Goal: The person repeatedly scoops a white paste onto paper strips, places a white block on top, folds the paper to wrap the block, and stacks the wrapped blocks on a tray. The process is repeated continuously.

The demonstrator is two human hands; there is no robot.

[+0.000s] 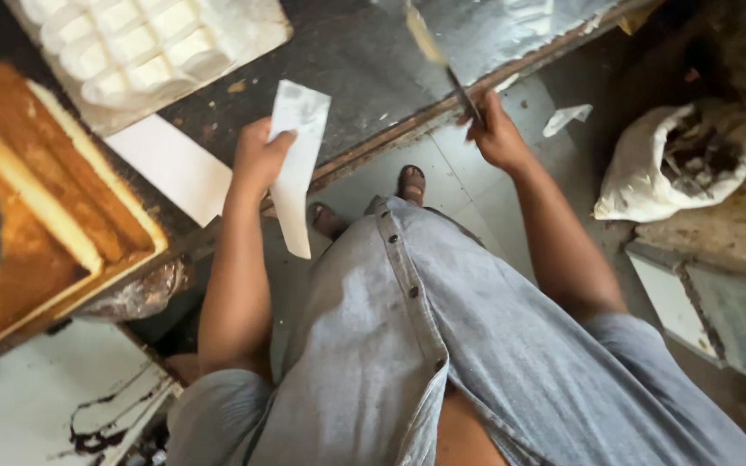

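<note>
My left hand [256,160] grips a white paper strip [295,164]; my right hand [496,134] clasps a knife [446,69]. A sponge cake [36,198] and white moulded tray [144,47] crowd the tabletop [364,69]. A white sack [675,164] sits on the floor.

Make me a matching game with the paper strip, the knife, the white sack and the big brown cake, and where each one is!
Things:
1. paper strip
2. knife
3. white sack
4. brown cake

Places:
A. on the floor, far right
B. in the left hand
C. on the counter, far left
D. in the right hand

Pairs: 1-B, 2-D, 3-A, 4-C
</note>
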